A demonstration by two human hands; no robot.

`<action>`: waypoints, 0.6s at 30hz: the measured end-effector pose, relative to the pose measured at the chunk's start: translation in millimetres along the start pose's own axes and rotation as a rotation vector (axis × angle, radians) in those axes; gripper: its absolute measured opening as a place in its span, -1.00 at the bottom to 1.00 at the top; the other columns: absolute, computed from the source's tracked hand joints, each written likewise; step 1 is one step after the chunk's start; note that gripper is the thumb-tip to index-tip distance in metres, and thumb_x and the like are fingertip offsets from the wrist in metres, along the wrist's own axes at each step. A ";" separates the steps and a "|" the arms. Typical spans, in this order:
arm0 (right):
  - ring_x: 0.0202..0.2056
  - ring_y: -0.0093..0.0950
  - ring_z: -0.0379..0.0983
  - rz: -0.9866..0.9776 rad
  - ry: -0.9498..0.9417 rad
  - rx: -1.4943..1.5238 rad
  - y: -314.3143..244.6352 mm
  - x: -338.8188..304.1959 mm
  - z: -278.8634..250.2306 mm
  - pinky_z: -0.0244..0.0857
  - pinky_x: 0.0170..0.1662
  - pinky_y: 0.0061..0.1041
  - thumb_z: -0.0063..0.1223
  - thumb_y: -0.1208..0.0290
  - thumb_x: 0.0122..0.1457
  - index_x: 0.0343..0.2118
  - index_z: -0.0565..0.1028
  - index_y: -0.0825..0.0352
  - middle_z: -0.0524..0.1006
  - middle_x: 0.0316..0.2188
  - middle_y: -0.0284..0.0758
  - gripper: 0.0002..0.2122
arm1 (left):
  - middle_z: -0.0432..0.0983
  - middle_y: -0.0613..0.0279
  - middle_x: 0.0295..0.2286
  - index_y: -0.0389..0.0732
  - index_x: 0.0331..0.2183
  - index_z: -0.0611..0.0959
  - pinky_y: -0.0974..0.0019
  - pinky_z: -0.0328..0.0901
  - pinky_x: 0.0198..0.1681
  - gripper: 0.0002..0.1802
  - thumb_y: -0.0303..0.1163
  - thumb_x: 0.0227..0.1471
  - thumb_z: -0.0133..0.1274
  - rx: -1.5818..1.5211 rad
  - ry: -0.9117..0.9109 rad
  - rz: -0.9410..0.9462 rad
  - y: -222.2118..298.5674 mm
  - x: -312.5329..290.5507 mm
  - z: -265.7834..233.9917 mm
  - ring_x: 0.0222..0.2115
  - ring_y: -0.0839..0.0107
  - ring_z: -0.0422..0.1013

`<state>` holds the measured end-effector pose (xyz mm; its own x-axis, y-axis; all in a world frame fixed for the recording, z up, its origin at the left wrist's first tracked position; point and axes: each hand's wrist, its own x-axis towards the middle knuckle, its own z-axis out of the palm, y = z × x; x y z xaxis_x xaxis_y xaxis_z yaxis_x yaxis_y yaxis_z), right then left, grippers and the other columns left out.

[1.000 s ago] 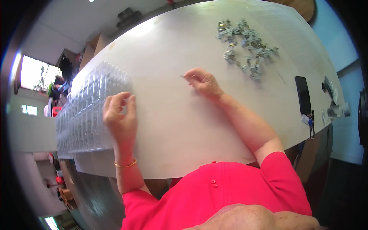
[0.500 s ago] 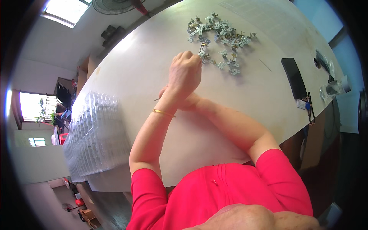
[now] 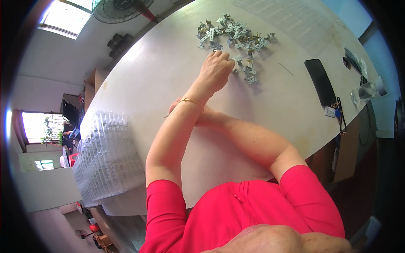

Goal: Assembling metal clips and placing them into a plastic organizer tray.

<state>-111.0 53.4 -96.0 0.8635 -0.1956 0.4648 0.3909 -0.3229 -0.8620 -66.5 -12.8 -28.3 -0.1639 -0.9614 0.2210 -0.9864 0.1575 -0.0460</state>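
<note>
My left hand (image 3: pixel 216 70) is at the near edge of a loose pile of small metal brackets (image 3: pixel 236 31), back of the hand up. Its fingers are curled down and closed; whatever lies in them is hidden beneath the hand. Behind my left forearm, my right hand (image 3: pixel 174 105) is crossed under and mostly covered. A thin, dark, rod-like piece (image 3: pixel 166 117) sticks out from its closed fingers; its kind cannot be made out. Several brackets (image 3: pixel 250 79) lie just right of my left hand.
Stacked clear plastic trays (image 3: pixel 107 156) stand at the table's left edge. On the right lie a black phone (image 3: pixel 320 82), keys (image 3: pixel 338 110) and a clear bottle (image 3: pixel 367 92). A thin pin (image 3: pixel 286 69) rests between pile and phone. Clear plastic sheeting (image 3: pixel 291 21) covers the far side.
My left hand has moved right and slightly away from me, over the near brackets. My right hand stays crossed under the left forearm, with the thin piece still showing.
</note>
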 end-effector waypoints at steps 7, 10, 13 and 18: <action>-0.33 -0.38 0.37 0.118 0.007 0.025 -2.0 1.7 -1.1 0.27 -0.20 -0.36 0.16 0.36 0.09 -0.39 0.46 0.23 0.48 -0.42 -0.36 -0.88 | 0.50 0.21 -0.38 -0.18 -0.39 0.61 0.17 0.26 -0.06 -0.86 -0.58 -0.08 0.04 -0.058 0.138 -0.010 -4.4 -5.0 -8.4 -0.20 0.18 0.39; -0.28 -0.31 0.42 0.200 -0.044 -0.044 -4.0 1.1 -6.4 0.29 -0.16 -0.31 0.14 0.36 0.09 -0.39 0.49 0.28 0.52 -0.38 -0.28 -0.88 | 0.58 0.16 -0.34 -0.25 -0.37 0.55 0.25 0.33 -0.10 -0.98 -0.54 0.08 0.07 -0.465 0.267 -0.232 -1.0 -12.1 -36.6 -0.25 0.23 0.47; -0.21 -0.19 0.47 0.226 -0.060 -0.097 -10.0 1.1 -6.2 0.33 -0.10 -0.23 0.10 0.35 0.10 -0.35 0.54 0.30 0.56 -0.32 -0.19 -0.86 | 0.59 0.06 -0.23 -0.29 -0.30 0.53 0.31 0.36 -0.07 -0.94 -0.51 0.17 0.02 -1.260 0.425 -0.444 -2.1 -31.8 -54.0 -0.18 0.31 0.50; -0.26 -0.19 0.51 0.011 0.122 0.005 -18.3 1.8 -5.0 0.37 -0.15 -0.27 0.05 0.41 0.17 -0.32 0.56 0.30 0.57 -0.35 -0.17 -0.89 | 0.59 -0.15 -0.24 -0.28 -0.25 0.53 0.21 0.42 -0.07 -0.88 -0.46 0.22 -0.07 -1.504 0.595 -0.622 -14.7 -90.4 -83.2 -0.21 0.11 0.57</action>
<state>-118.2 54.3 -78.4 0.8227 -0.3101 0.4765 0.3835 -0.3160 -0.8678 -38.0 90.6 33.5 0.5740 -0.8016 0.1673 0.0138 0.2138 0.9768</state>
